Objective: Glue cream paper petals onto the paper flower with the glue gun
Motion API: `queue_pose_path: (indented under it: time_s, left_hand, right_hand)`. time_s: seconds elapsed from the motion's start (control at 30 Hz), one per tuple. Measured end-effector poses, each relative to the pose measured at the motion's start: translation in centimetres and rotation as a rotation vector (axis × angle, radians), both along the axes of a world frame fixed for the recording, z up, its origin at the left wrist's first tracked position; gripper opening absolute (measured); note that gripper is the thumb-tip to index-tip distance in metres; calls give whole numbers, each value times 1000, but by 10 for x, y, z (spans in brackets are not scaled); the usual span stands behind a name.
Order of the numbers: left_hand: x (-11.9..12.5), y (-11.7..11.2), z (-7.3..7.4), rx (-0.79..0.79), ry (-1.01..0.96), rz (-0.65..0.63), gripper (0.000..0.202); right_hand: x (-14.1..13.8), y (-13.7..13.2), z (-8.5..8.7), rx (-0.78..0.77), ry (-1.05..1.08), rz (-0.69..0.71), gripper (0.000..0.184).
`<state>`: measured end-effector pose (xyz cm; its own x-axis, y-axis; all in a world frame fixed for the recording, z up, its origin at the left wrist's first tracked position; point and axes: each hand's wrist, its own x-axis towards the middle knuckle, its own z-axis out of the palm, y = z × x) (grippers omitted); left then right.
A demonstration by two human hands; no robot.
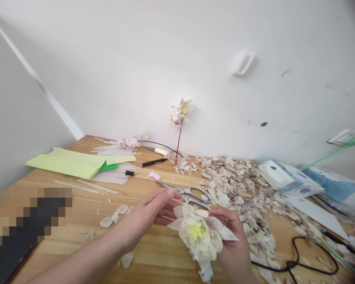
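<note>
Head: fingers (226, 215) hold flower (197, 233); cup (171, 157) holds stem (180, 134).

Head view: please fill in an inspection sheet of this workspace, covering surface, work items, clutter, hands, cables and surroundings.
Surface: wooden table, pale grain visible.
Work items: white flower with yellow centre, in hand; scissors lie just beyond.
Clutter: heap of dry petals at right; yellow-green paper over white strips at left.
Hands: right hand holds the flower; left hand beside it, contact unclear.
Cables: black cable, looped at right.
Surroundings: white wall with dark marks at right.
</note>
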<state>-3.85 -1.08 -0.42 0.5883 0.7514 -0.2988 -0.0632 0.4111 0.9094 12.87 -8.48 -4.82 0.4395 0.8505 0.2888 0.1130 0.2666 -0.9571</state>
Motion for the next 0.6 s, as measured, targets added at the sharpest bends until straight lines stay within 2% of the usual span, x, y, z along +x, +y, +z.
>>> queue_pose_path:
  time_s: [0.1, 0.3, 0.47, 0.6]
  left_hand:
    - [1, 0, -4, -44, -35, -18, 54]
    - [2, 0, -1, -151, -93, 0, 48]
    - [3, 3, -2, -219, -117, -10, 44]
    - [2, 6, -5, -297, -159, -70, 35]
  right_hand:
    - [3, 1, -3, -29, -4, -6, 28]
    - [6, 3, -8, -134, 17, -10, 32]
    - [12, 7, -14, -213, 22, 76, 39]
    - [15, 8, -13, -251, -5, 113, 39]
